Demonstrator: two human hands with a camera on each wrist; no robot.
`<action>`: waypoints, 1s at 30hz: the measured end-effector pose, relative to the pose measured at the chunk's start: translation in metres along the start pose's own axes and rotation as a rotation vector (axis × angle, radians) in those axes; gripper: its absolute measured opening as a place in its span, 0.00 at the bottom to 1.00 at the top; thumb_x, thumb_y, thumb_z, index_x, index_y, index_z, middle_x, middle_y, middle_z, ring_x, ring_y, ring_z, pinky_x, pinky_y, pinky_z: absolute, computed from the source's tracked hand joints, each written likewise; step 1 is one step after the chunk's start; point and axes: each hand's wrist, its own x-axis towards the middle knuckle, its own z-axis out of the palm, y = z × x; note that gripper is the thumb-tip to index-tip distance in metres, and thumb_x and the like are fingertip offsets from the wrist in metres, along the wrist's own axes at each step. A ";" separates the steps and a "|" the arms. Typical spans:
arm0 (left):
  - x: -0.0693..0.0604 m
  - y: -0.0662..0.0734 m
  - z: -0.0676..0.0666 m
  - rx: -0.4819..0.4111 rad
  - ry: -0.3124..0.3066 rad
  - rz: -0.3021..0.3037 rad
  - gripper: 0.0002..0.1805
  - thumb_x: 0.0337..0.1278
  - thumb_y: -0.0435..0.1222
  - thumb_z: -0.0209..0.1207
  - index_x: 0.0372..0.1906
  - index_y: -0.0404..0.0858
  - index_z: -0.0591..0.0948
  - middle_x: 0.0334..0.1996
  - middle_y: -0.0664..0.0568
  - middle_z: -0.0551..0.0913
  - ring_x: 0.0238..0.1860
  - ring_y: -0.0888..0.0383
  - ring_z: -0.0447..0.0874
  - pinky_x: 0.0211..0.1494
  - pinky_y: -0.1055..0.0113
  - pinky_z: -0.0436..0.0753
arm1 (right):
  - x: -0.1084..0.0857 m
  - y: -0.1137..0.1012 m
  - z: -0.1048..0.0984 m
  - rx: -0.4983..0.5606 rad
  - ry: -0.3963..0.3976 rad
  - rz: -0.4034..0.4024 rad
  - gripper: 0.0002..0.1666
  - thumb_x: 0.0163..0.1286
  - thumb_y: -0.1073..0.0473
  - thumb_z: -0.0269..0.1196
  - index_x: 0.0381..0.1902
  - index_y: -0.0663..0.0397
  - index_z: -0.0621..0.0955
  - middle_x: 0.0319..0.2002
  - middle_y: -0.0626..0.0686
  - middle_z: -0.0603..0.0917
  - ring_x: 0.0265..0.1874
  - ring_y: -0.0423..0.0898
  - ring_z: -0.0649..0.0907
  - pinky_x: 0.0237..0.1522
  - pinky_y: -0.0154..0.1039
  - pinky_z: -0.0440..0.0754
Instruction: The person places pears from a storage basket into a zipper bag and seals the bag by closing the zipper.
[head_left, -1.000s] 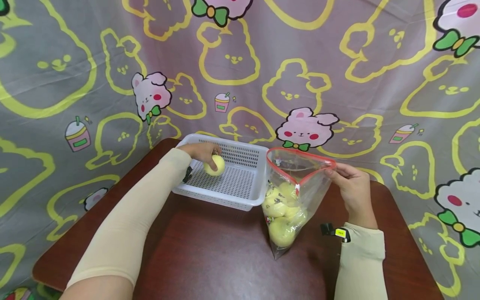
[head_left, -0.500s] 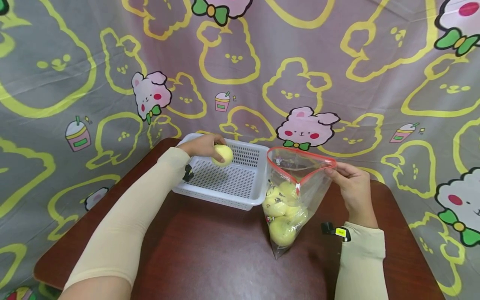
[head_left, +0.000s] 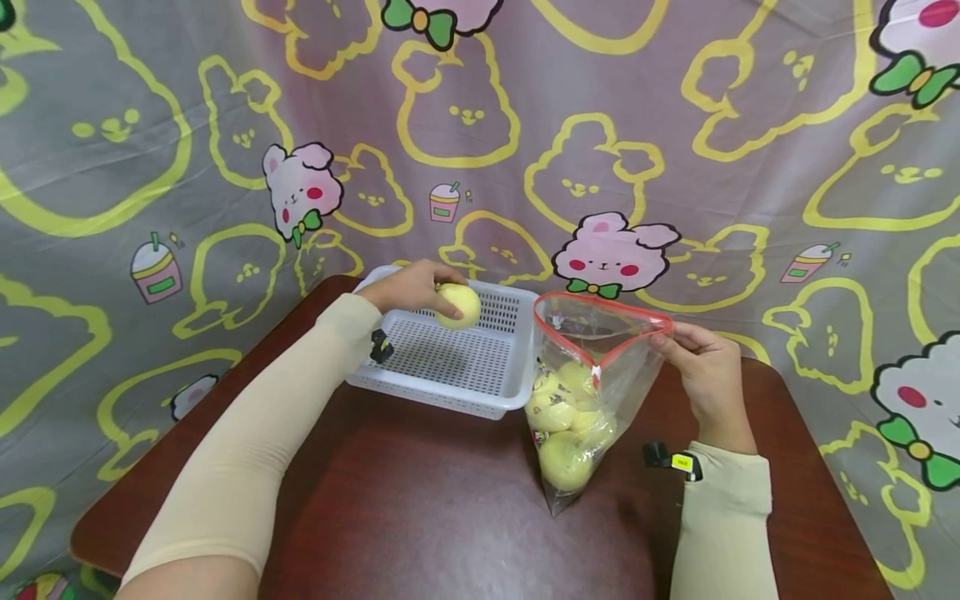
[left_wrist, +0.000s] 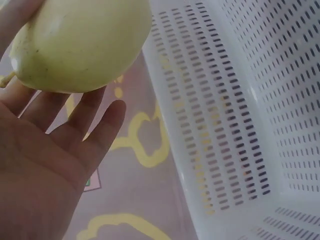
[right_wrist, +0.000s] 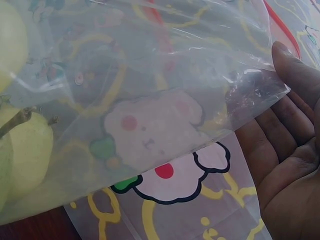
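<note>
Raised and carried to the right, compared with the frame of one second earlier, are the left hand (head_left: 411, 287) and the pale yellow fruit (head_left: 461, 307) that it holds; the right hand (head_left: 708, 367) stays almost in its place. As I judge, this means the fruit is now free from the floor of the basket (head_left: 465, 362), but not yet in the bag (head_left: 628, 382).

Behind everything hangs a printed cloth (head_left: 337, 108), and before it stands the dark red table (head_left: 420, 500). Near the table's far edge, left of its middle, is the white basket, and the held fruit is above it. The clear bag hangs by the basket's right edge; whether they touch, I cannot tell. Its mouth is open, and several similar fruits (head_left: 566, 462) lie low inside.

Thumb and fingers of the right hand pinch the right end of the bag's red rim (head_left: 600, 302). The left fingers are spread around the fruit.

Only the left wrist view shows the short stem (left_wrist: 7, 79) of the held fruit, and one finger standing free below it. From the right wrist, a dark stem (right_wrist: 17, 121) among the bagged fruits is seen, but the bag covers some fingertips there.
</note>
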 end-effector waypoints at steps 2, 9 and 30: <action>0.001 0.003 0.001 0.007 -0.008 0.009 0.29 0.38 0.51 0.77 0.51 0.51 0.84 0.44 0.61 0.83 0.44 0.57 0.78 0.48 0.60 0.76 | 0.000 0.000 0.000 -0.001 0.000 0.000 0.15 0.59 0.75 0.68 0.44 0.76 0.83 0.33 0.50 0.88 0.34 0.40 0.85 0.39 0.30 0.80; 0.000 0.017 0.001 0.016 0.001 0.030 0.32 0.40 0.51 0.76 0.55 0.46 0.82 0.50 0.57 0.81 0.46 0.57 0.77 0.49 0.60 0.76 | 0.000 -0.001 0.001 0.002 0.006 -0.007 0.14 0.59 0.77 0.66 0.44 0.77 0.82 0.33 0.49 0.88 0.33 0.39 0.85 0.38 0.30 0.81; 0.000 0.059 -0.001 -0.008 0.045 0.111 0.29 0.38 0.57 0.74 0.49 0.49 0.84 0.41 0.60 0.83 0.41 0.58 0.80 0.46 0.62 0.78 | -0.001 -0.001 0.000 0.003 0.001 0.000 0.15 0.58 0.76 0.68 0.45 0.76 0.82 0.34 0.50 0.88 0.35 0.40 0.85 0.39 0.30 0.81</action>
